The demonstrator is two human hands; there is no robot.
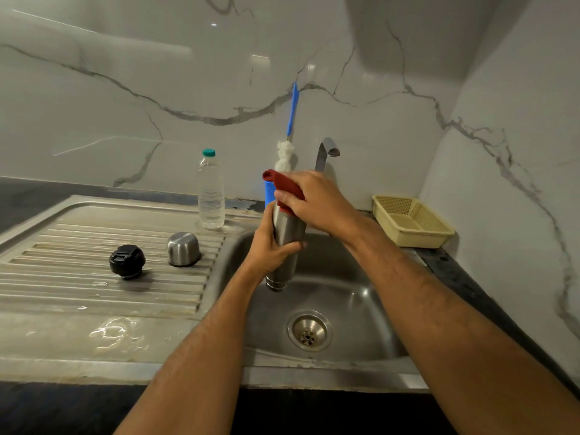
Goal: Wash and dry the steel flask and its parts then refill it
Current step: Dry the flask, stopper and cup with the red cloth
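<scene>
Over the sink bowl [345, 309], the left hand [270, 249] wraps its fingers round the middle of the steel flask [287, 243], holding it roughly upright above the basin with its base hanging free. The right hand [314, 199] grips a red cloth [284, 183] and presses it over the flask's top end, so the drying of the body appears to be under way; whether the cloth reaches inside the mouth cannot be told, since the hand covers it.

On the ribbed drainboard [62, 277] to the left of the bowl sit the flask's two parts: the steel cup lid [183, 248], upside down near the bowl's edge, and the black stopper [127, 260] just beside it, further left. Water films the drainboard's front edge, and it is not clear whether these parts are dry yet.

At the back edge of the drainboard stands a plastic water bottle [211, 196] with a green cap, seemingly full, likely the source for the refill. Behind the flask a blue-handled bottle brush [292, 120] stands in a blue holder [269, 193] next to the tap [326, 152], which runs no water.

Judging by this, washing looks finished; drying the flask is in hand, and refilling and reassembly remain.
</scene>
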